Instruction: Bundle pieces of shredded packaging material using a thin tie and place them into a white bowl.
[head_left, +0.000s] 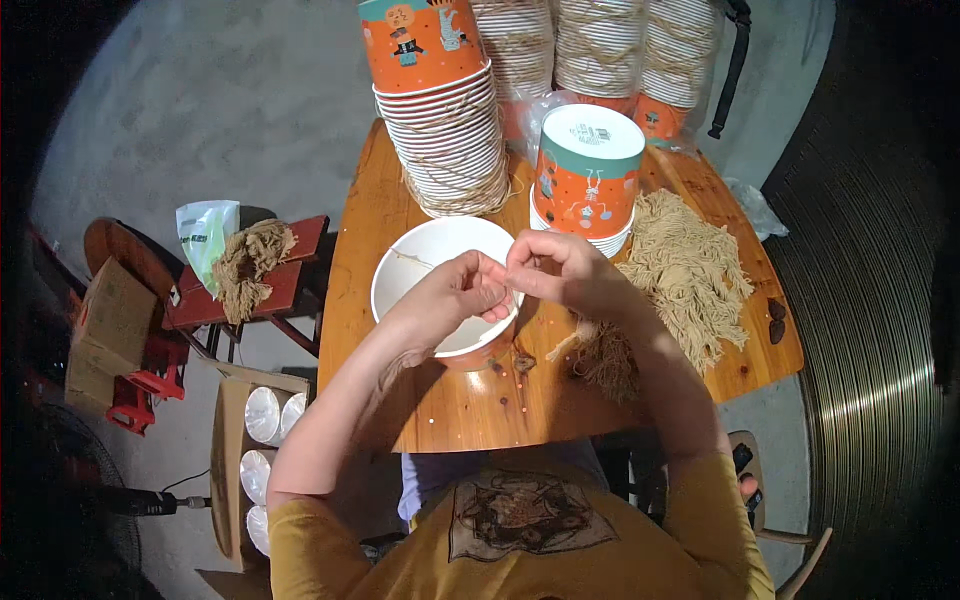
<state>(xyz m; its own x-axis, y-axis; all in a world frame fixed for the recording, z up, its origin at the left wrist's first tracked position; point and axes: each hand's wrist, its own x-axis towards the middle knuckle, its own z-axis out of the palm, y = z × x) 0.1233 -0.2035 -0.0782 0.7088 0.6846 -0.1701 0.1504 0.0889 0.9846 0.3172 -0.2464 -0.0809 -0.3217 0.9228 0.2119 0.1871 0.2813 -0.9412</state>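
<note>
An orange paper bucket with a white inside [455,240] stands mouth up near the table's front. Over its mouth my left hand [455,295] is closed, fingers curled, and my right hand [560,268] pinches close beside it. A thin tan cord [408,256] crosses the bucket's far left rim and runs inside toward my hands. Its end at my fingertips is mostly hidden. By my right forearm lies a heap of cut tan cords [690,270], with a darker, shaded bunch of cords [608,362] under the arm.
A tall stack of corded buckets [445,130] rises at the back left. Upside-down buckets [590,180] stand behind my right hand, more stacks [600,50] behind them. Left of the table are a red bench [250,290] with cords and a carton [232,450] of wrapped white stacks.
</note>
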